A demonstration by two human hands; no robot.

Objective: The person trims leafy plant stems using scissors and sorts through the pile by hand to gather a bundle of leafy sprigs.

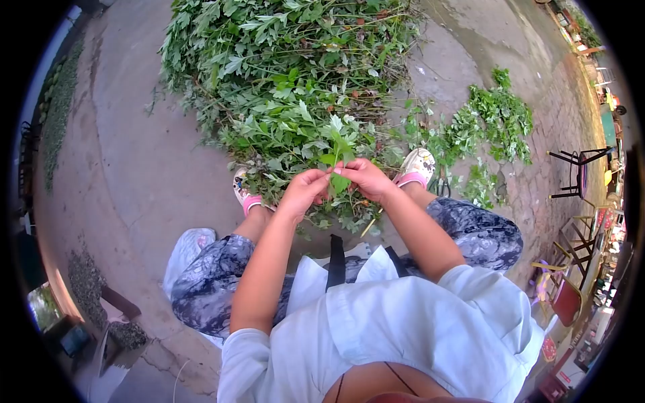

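Observation:
In the head view, my left hand (306, 192) and my right hand (365, 179) meet in front of my knees, both closed in a pinch. Between their fingertips is a green leafy sprig (341, 146), with leaves showing above and below the fingers. Just beyond my hands lies a large heap of cut leafy stems (289, 74), spreading away across the ground. Its near end reaches between my feet, under my hands. My fingers partly hide the sprig's stem.
A smaller pile of leaves (497, 121) lies to the right on the concrete ground (141, 168). My shoes (416, 164) flank the heap's near end. What looks like scissors (440, 186) rests by the right shoe. Chairs (568, 299) stand at the far right.

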